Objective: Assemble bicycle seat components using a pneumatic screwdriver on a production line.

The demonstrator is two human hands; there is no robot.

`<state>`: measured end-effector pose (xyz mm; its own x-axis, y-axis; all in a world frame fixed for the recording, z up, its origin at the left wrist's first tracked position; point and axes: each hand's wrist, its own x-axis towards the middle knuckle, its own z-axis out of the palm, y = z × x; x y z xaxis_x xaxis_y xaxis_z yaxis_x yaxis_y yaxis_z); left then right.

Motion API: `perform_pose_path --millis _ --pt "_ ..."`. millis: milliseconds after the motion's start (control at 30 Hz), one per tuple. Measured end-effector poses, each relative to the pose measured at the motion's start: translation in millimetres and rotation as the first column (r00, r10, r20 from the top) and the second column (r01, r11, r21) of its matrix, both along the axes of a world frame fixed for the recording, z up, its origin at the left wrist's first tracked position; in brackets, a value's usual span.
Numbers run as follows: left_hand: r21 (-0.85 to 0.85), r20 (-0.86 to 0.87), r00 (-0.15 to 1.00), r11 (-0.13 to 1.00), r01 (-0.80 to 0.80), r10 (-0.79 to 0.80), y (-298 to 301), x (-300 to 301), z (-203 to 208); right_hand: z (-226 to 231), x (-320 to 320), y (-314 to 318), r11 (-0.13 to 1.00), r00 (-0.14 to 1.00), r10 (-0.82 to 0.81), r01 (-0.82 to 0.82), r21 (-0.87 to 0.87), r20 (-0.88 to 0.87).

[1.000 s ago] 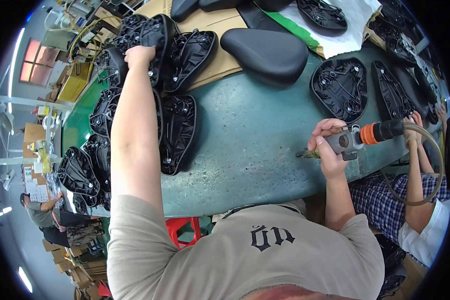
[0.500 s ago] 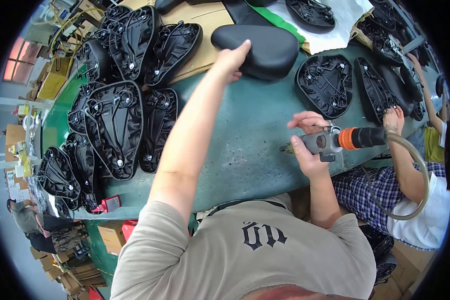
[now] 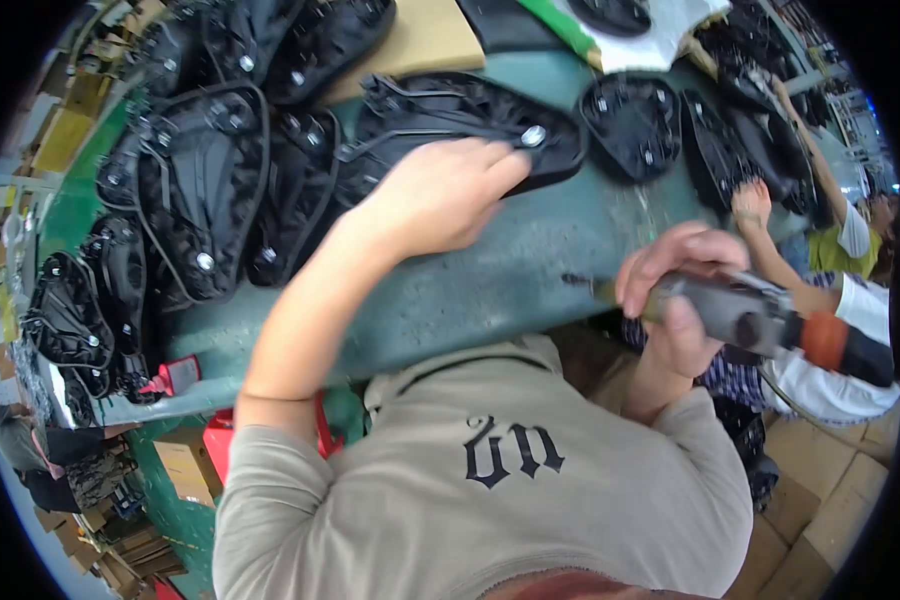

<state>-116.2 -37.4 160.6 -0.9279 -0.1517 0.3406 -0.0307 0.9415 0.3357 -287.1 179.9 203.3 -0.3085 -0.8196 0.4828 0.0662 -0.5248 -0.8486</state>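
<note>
A black padded seat [image 3: 555, 155] lies underside up across the far middle of the bench, showing ribs, wire rails and a shiny bolt. My left hand [image 3: 445, 195] is at its near edge, fingers curled together; the fingertips are partly hidden. In my right hand [image 3: 685, 260] is a grey pistol-shaped power driver [image 3: 735, 310] with an orange and black rear end, blurred by motion. Its thin bit [image 3: 576, 279] points left above the bench, apart from the seat. My right fingers wrap around the driver's front part.
Several upturned black seats [image 3: 205, 190] crowd the left of the green bench [image 3: 450, 300]. Another seat [image 3: 632, 125] lies right of mine. A red bottle [image 3: 178, 375] is by the near left edge. A co-worker's hand [image 3: 751, 204] touches a seat at right.
The smooth-topped seat under my left hand has been turned over, showing its underside. My left hand has come nearer. The driver has swung right and tilted, and the view has shifted.
</note>
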Motion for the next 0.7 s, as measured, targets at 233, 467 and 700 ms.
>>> perform_pose_path --millis 233,467,700 --pt "-0.294 0.119 0.993 0.956 0.014 0.022 46 81 -75 -6 23 -22 0.992 0.995 0.085 -0.088 -0.085 -0.043" --pt "0.19 -0.278 0.738 0.789 -0.585 0.614 108 112 -103 -46 35 -41 0.973 0.977 0.201 -0.207 -0.098 -0.064" --pt "0.963 0.269 0.718 -0.191 -0.191 0.642 101 85 -124 -51 44 -52 0.966 0.964 0.235 -0.246 -0.079 -0.126"
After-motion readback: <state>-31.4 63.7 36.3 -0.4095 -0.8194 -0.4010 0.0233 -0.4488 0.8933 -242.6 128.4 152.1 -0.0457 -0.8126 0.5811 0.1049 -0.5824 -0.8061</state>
